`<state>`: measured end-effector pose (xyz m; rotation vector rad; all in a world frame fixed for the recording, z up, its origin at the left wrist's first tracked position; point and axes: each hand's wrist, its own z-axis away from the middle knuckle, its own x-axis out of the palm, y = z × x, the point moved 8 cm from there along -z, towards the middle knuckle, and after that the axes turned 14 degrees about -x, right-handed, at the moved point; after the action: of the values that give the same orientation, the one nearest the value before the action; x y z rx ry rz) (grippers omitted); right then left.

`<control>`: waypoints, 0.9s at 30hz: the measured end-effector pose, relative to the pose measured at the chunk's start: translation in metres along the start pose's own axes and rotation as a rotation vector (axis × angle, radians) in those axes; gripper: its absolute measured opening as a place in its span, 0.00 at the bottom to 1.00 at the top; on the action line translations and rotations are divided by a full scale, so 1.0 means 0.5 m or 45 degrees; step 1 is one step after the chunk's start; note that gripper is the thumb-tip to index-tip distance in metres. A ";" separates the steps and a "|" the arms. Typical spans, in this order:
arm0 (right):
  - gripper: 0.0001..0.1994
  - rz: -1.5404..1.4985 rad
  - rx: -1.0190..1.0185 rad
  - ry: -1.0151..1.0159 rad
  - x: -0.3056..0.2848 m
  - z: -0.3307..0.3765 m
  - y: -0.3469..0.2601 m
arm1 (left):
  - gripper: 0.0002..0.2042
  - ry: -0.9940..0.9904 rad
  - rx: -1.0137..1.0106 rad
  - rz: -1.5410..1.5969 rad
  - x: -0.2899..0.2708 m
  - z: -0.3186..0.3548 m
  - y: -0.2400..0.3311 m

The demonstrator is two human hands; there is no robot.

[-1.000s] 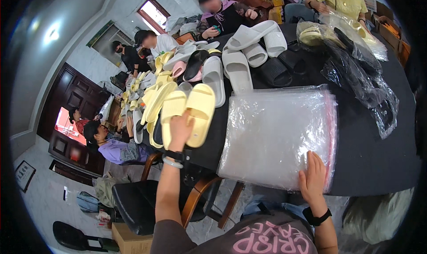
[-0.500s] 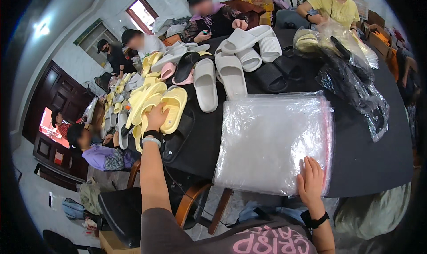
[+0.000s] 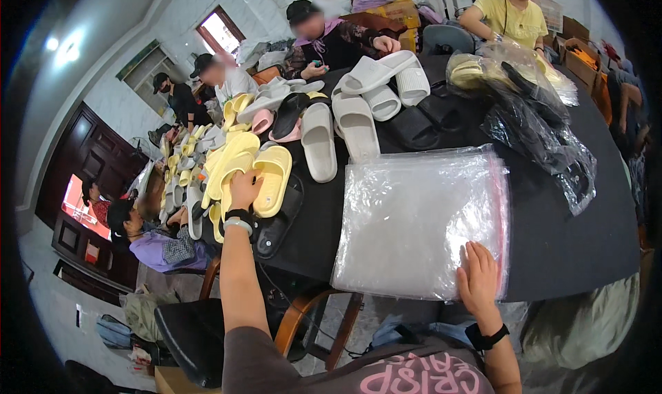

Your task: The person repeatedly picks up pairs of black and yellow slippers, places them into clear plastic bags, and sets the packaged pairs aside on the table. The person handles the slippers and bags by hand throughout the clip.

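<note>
At the left part of the table my left hand (image 3: 244, 189) reaches into a pile of yellow slide slippers. Its fingers are closed around the side of one yellow slipper (image 3: 274, 177), their tips partly hidden by it. Another yellow slipper (image 3: 231, 165) leans against the hand on its left. A black slipper (image 3: 284, 218) lies just right of and below the held one. My right hand (image 3: 478, 277) rests flat, fingers stretched, on the near right corner of a stack of clear plastic bags (image 3: 414, 221) with a pink strip along the right edge.
Grey slippers (image 3: 318, 142) and black slippers (image 3: 415, 124) lie beyond the bags on the black-covered table (image 3: 565, 256). Bagged slippers (image 3: 534, 101) are at the far right. Several co-workers sit around the table. A wooden-armed chair (image 3: 303, 315) stands against the near edge.
The view has shifted slightly. My left hand has stayed at the yellow slipper, its fingers now further behind the slipper's side. My right hand remains on the bags.
</note>
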<state>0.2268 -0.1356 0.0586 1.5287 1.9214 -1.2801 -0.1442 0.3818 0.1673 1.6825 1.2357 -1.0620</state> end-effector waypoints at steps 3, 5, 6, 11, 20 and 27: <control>0.27 -0.009 -0.007 0.022 0.000 -0.002 -0.004 | 0.18 -0.074 0.059 0.199 -0.024 0.010 -0.016; 0.27 -0.029 -0.011 0.042 0.000 -0.001 -0.005 | 0.19 -0.262 0.058 0.350 -0.033 0.013 -0.025; 0.27 -0.019 0.000 0.052 -0.002 0.003 0.001 | 0.20 -0.292 0.186 0.358 -0.050 0.027 0.020; 0.28 -0.050 -0.009 0.066 -0.007 0.000 -0.005 | 0.16 0.100 0.203 0.309 -0.166 0.114 0.050; 0.29 0.015 -0.033 -0.089 -0.010 -0.002 -0.006 | 0.29 -0.423 0.336 0.651 -0.025 0.502 0.346; 0.31 0.326 -0.093 -0.353 -0.020 -0.006 -0.006 | 0.35 -0.474 0.304 0.263 0.121 0.553 0.352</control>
<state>0.2280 -0.1390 0.0687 1.4223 1.5293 -1.2221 -0.0111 0.1068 0.0338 1.6473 0.7053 -1.3591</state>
